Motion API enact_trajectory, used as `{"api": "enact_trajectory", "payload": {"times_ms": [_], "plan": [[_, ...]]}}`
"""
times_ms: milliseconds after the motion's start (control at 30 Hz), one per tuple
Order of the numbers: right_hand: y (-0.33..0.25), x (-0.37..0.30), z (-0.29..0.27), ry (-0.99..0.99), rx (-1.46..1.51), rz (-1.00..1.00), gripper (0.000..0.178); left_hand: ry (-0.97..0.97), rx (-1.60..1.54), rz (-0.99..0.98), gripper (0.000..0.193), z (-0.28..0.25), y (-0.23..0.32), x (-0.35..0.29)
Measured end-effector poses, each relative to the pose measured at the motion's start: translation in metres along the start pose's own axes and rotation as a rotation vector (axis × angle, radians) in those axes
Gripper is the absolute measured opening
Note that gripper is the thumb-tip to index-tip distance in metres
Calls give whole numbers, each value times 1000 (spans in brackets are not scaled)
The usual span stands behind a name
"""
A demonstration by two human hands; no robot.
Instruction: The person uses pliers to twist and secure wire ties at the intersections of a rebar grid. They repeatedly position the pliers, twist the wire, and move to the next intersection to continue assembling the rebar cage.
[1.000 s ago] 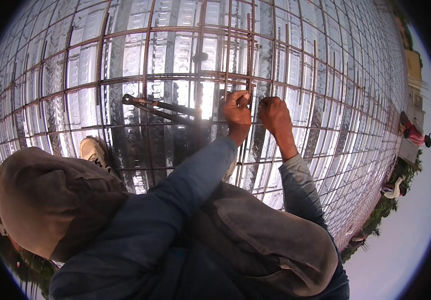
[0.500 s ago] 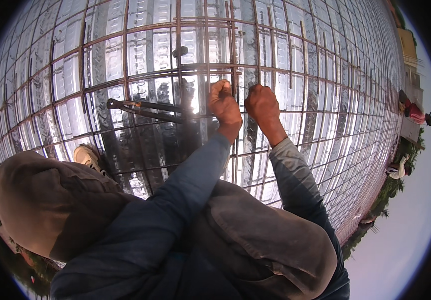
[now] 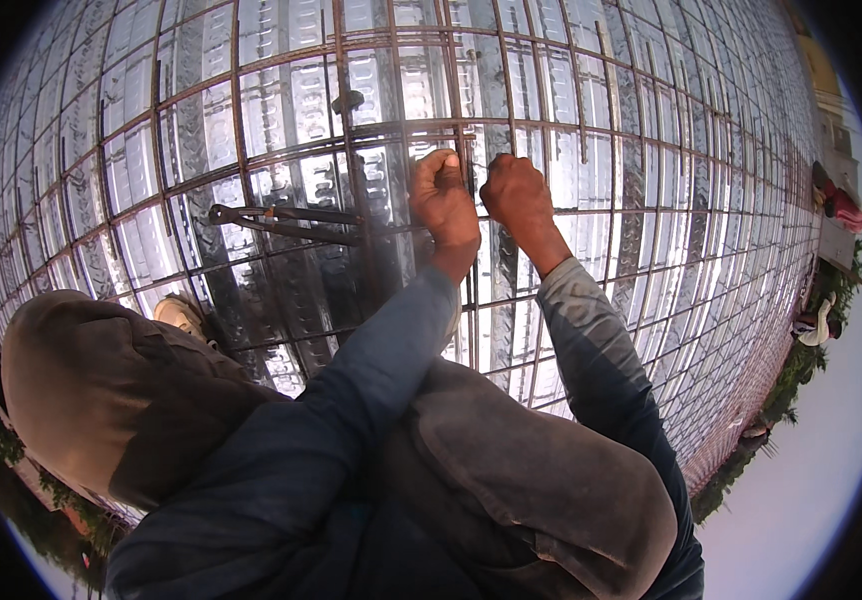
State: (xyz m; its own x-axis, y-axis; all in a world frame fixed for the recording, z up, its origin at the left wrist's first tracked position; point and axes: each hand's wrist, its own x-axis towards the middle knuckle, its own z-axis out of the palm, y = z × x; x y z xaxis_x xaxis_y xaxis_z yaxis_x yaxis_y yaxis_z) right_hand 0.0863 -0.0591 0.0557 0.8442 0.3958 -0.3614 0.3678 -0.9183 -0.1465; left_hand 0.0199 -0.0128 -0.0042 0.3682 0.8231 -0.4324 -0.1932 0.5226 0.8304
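Over a grid of rusty rebar point(image 3: 296, 150), my left hand point(image 3: 443, 203) is closed, thumb pressed to the curled fingers. My right hand point(image 3: 517, 192) is a fist just to its right, knuckles upward. A thin dark wire point(image 3: 476, 168) shows faintly in the narrow gap between them; its ends are hidden in my fingers. Both hands are beside a lengthwise bar, just nearer than a crossing where bars overlap. To the left of my left hand, a pair of pincers point(image 3: 291, 215) with dark handles lies across the bars, jaws pointing left.
Shiny ribbed metal decking point(image 3: 311, 75) lies under the grid. A small dark lump point(image 3: 348, 101) sits by a bar farther ahead. My light shoe point(image 3: 181, 316) stands on the left beside my bent knee. Other people point(image 3: 843, 207) are at the far right edge, near greenery.
The view has shifted slightly, so the grid and pincers appear a little to the left. Both hands stay closed near the same bar, the right one slightly nearer the left.
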Motion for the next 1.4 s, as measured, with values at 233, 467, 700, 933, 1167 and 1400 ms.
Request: {"api": "enact_trajectory", "payload": {"times_ms": [233, 467, 700, 933, 1167, 1400], "plan": [[21, 5, 8, 100, -28, -616, 9, -188, 385, 340, 10, -9, 17, 7], [-3, -12, -39, -25, 53, -669, 8, -378, 590, 489, 30, -28, 32, 6], [-17, 16, -46, -76, 103, -674, 13, -520, 583, 401, 33, -27, 37, 8], [-26, 60, -65, -281, 153, -421, 20, -315, 612, 365, 48, -18, 27, 2], [-13, 74, -45, -117, -24, -418, 19, -357, 777, 459, 17, -13, 38, 3], [24, 39, -22, 265, -255, -445, 17, -357, 757, 431, 8, -8, 37, 14]]}}
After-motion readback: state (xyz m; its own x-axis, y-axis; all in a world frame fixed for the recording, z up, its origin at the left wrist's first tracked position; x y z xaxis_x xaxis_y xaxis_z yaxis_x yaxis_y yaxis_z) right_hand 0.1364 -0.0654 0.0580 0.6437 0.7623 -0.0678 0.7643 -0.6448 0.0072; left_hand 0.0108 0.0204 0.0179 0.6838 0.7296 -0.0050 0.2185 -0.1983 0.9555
